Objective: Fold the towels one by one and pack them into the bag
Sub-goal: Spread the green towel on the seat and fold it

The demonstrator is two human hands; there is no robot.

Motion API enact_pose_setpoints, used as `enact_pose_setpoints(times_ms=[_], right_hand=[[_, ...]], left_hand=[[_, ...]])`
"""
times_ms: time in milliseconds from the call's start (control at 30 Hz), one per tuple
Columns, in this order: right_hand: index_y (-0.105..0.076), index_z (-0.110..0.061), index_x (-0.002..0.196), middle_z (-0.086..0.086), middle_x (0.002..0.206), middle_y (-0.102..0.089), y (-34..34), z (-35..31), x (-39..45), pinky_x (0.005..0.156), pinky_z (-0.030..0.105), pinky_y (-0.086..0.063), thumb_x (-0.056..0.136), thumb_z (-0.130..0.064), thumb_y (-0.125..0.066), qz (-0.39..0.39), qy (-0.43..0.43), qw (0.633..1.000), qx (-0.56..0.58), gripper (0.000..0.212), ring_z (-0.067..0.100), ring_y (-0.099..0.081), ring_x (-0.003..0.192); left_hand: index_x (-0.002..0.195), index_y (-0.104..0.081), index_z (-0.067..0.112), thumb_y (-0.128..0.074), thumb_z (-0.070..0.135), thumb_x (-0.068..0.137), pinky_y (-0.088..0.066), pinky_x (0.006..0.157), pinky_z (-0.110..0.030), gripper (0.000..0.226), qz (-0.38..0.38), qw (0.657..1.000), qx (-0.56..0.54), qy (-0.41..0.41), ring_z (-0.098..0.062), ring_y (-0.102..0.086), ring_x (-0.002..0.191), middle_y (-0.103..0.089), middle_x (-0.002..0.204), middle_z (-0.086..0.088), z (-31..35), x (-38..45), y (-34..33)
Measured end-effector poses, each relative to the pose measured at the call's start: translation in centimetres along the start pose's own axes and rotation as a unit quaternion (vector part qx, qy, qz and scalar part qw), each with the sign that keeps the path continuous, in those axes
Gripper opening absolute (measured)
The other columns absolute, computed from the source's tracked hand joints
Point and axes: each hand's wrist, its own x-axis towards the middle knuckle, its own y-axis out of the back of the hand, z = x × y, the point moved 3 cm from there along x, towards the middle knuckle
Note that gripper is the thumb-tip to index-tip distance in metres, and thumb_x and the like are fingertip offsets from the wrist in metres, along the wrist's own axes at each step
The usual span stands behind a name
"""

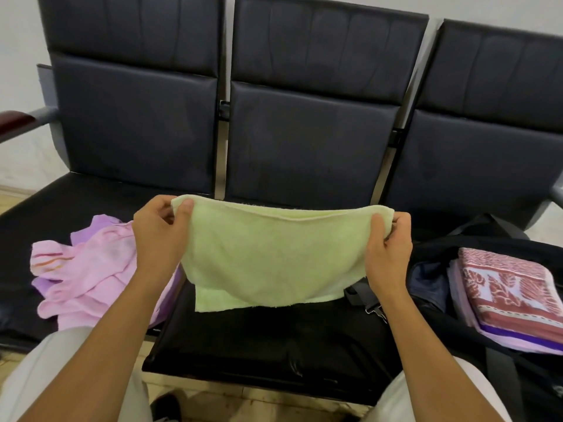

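A pale green towel point(274, 257) hangs doubled over in the air above the middle seat. My left hand point(161, 236) pinches its top left corner and my right hand point(388, 248) grips its top right corner. A loose heap of pink and lilac towels point(88, 269) lies on the left seat. On the right seat stands an open black bag point(432, 248); inside it lies a folded red and white patterned towel point(511, 290) on top of a lilac one.
The black bench has three seats; the middle seat point(274, 339) lies under the green towel. A bag strap with a metal clip point(374, 309) trails onto that seat. A metal armrest point(27, 120) stands at the far left. My knees show at the bottom edge.
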Motion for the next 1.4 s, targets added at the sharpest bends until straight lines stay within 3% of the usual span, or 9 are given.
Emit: enact_pose_setpoints(times_ms=[100, 200, 400, 600, 767, 867, 933, 1100, 1400], right_hand=[[-0.046, -0.012, 0.091, -0.005, 0.078, -0.046, -0.6, 0.4, 0.4, 0.058, 0.018, -0.037, 0.101, -0.018, -0.047, -0.02, -0.044, 0.998, 0.03, 0.012, 0.002, -0.04, 0.064], [-0.045, -0.015, 0.081, -0.005, 0.073, -0.042, -1.3, 1.5, 0.9, 0.059, 0.025, -0.033, 0.099, -0.023, -0.05, -0.043, -0.171, 0.98, 0.088, 0.021, 0.007, -0.037, 0.064], [-0.056, -0.02, 0.084, 0.0, 0.086, -0.059, -1.3, 2.3, 1.2, 0.073, 0.034, -0.045, 0.095, -0.025, -0.054, 0.01, -0.389, 0.895, 0.217, 0.013, 0.016, -0.055, 0.076], [-0.06, -0.017, 0.087, 0.002, 0.095, -0.063, -1.3, 3.1, 1.9, 0.076, 0.035, -0.048, 0.095, -0.026, -0.059, -0.012, -0.368, 0.903, 0.222, 0.011, 0.017, -0.059, 0.085], [-0.064, -0.008, 0.092, 0.013, 0.098, -0.067, -2.8, 3.4, 0.6, 0.08, 0.038, -0.054, 0.093, -0.027, -0.067, -0.103, -0.31, 0.92, 0.217, 0.02, 0.024, -0.063, 0.089], [-0.066, 0.002, 0.094, 0.02, 0.102, -0.072, -4.5, 2.6, -0.7, 0.089, 0.047, -0.055, 0.091, -0.024, -0.071, -0.162, -0.267, 0.93, 0.196, 0.027, 0.031, -0.069, 0.094], [-0.067, 0.001, 0.09, 0.023, 0.097, -0.07, -5.8, 1.9, -1.8, 0.082, 0.048, -0.054, 0.088, -0.021, -0.073, -0.187, -0.245, 0.934, 0.182, 0.023, 0.03, -0.065, 0.085], [-0.075, -0.01, 0.086, 0.023, 0.09, -0.067, -8.1, 0.6, -4.2, 0.071, 0.037, -0.049, 0.085, -0.022, -0.077, -0.253, -0.19, 0.933, 0.171, 0.012, 0.021, -0.059, 0.077], [-0.078, -0.008, 0.094, 0.008, 0.09, -0.074, -9.2, 0.4, -4.5, 0.072, 0.022, -0.055, 0.084, -0.011, -0.077, -0.254, -0.104, 0.948, 0.162, 0.01, 0.017, -0.07, 0.082]], left_hand=[[0.094, -0.066, 0.008, -0.062, 0.023, 0.093, -0.047, 0.068, -0.03, 0.016, -0.015, 0.995, -0.033, 0.092, -0.012, -0.057, 0.071, -0.063, 0.076, -0.001, -1.0, 0.1, -1.1], [0.1, -0.067, 0.005, -0.063, 0.024, 0.093, -0.052, 0.071, -0.032, 0.02, -0.048, 0.974, -0.108, 0.192, -0.02, -0.063, 0.081, -0.068, 0.088, -0.01, -2.2, 0.2, -2.3], [0.133, -0.052, 0.009, -0.076, 0.036, 0.078, -0.057, 0.076, -0.039, 0.067, -0.097, 0.875, -0.265, 0.393, -0.024, -0.07, 0.099, -0.07, 0.115, -0.008, -5.3, 1.9, -3.5], [0.096, -0.065, 0.007, -0.064, 0.02, 0.093, -0.056, 0.074, -0.033, 0.013, -0.077, 0.925, -0.219, 0.302, -0.019, -0.069, 0.087, -0.071, 0.094, -0.007, -2.8, 1.1, -4.6], [0.078, -0.067, 0.014, -0.069, 0.015, 0.089, -0.054, 0.063, -0.03, 0.011, -0.124, 0.955, -0.168, 0.21, -0.02, -0.069, 0.075, -0.073, 0.077, -0.005, -0.9, -0.5, -6.0], [0.085, -0.069, 0.012, -0.07, 0.014, 0.088, -0.059, 0.064, -0.029, 0.004, -0.17, 0.958, -0.146, 0.176, -0.017, -0.072, 0.074, -0.075, 0.078, -0.004, 0.2, -2.5, -7.2], [0.088, -0.07, 0.009, -0.072, 0.012, 0.086, -0.061, 0.067, -0.03, 0.004, -0.207, 0.954, -0.141, 0.163, -0.018, -0.073, 0.077, -0.075, 0.08, -0.005, 0.6, -3.9, -8.0], [0.092, -0.074, 0.015, -0.075, 0.016, 0.082, -0.06, 0.07, -0.034, 0.01, -0.263, 0.95, -0.112, 0.127, -0.016, -0.074, 0.076, -0.076, 0.078, -0.001, 1.5, -5.9, -9.2], [0.1, -0.075, 0.016, -0.073, 0.019, 0.085, -0.061, 0.075, -0.033, 0.015, -0.262, 0.956, -0.069, 0.115, -0.008, -0.072, 0.077, -0.076, 0.081, 0.004, 0.7, -5.2, -9.1]])
